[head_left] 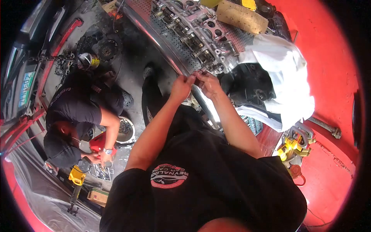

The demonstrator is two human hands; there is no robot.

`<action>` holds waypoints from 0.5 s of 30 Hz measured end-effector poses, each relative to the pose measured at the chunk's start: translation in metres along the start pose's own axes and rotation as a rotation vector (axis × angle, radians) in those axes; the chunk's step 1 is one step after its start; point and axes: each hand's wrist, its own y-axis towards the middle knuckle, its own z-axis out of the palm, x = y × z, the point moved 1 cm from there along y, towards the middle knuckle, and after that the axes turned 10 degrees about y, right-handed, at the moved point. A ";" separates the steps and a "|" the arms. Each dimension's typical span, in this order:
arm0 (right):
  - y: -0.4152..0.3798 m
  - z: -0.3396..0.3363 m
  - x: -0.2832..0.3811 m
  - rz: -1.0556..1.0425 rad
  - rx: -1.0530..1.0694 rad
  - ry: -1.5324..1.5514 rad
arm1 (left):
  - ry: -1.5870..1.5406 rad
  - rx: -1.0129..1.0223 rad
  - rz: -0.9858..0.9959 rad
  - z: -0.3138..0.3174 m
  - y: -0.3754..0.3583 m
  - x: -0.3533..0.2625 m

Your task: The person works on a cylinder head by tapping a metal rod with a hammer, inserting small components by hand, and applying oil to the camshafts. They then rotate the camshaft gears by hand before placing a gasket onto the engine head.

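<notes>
My left hand [181, 87] and my right hand [208, 82] meet at the edge of a perforated metal bench [169, 53]. The fingers of both are pinched together, nearly touching at the tips. Whatever is between them is too small to make out. Just beyond the fingers, a cylinder head [193, 34] with exposed valve parts lies on the bench. To the right of my right hand is a dark part [251, 87], partly covered by white cloth [284, 73].
At the left a co-worker in a dark cap [62, 149] bends over small tools beside a round bucket [125, 130]. A yellow tool [77, 176] stands near them. Brown cardboard [242, 16] lies at the back of the bench. Yellow and grey tools [295, 145] are at the right.
</notes>
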 end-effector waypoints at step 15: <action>-0.004 0.014 0.005 -0.012 -0.037 0.021 | 0.238 -0.405 0.410 0.004 -0.002 0.002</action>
